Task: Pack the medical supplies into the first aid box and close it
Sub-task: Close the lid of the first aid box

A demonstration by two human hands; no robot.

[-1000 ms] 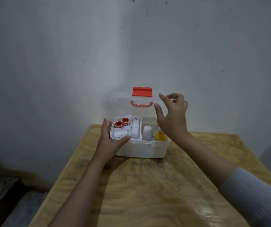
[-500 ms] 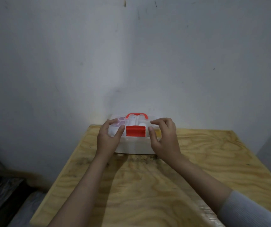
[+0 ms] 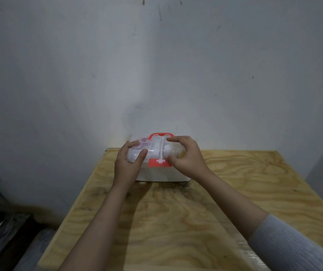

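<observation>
The white first aid box (image 3: 157, 174) stands at the far edge of the plywood table, against the wall. Its clear lid (image 3: 156, 148) is down, with the red handle (image 3: 160, 135) lying flat on top and the red latch (image 3: 158, 162) with a white cross at the front. Rolls, a bottle and something yellow show dimly through the lid. My left hand (image 3: 127, 163) clasps the box's left front corner, thumb on the lid. My right hand (image 3: 186, 157) grips the right side of the lid, thumb beside the latch.
The plywood table (image 3: 176, 222) stretches toward me from the box. A grey wall (image 3: 156, 75) rises directly behind the box. Dark floor and a low ledge lie off the table's left edge (image 3: 10, 231).
The lid stood upright a second ago and has swung down onto the box. My right hand came down with it, and the latch now sits lower on the front.
</observation>
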